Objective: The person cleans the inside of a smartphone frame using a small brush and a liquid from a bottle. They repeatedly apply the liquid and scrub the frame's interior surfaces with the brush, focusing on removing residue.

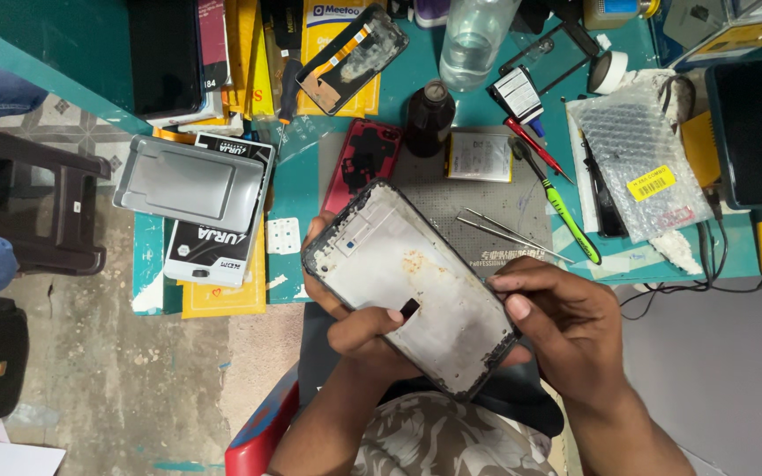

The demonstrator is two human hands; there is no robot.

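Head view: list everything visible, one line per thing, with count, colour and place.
Grey metal phone frame: 1, grey, held in both hands.
Red phone back cover: 1, red, on green table.
Dark brown bottle: 1, table centre.
Clear plastic bottle: 1, table top.
Green-handled screwdriver: 1, right of mat.
Metal tweezers: 1, silver, on mat.
Bubble-wrap bag: 1, clear, right.
Left hand: under frame.
Right hand: at frame's right edge.

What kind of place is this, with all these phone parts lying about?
Most likely a small phone repair bench. The left hand holds a stripped phone frame while the right hand works at its edge. On the teal table lie tweezers, a green screwdriver and a red phone back.
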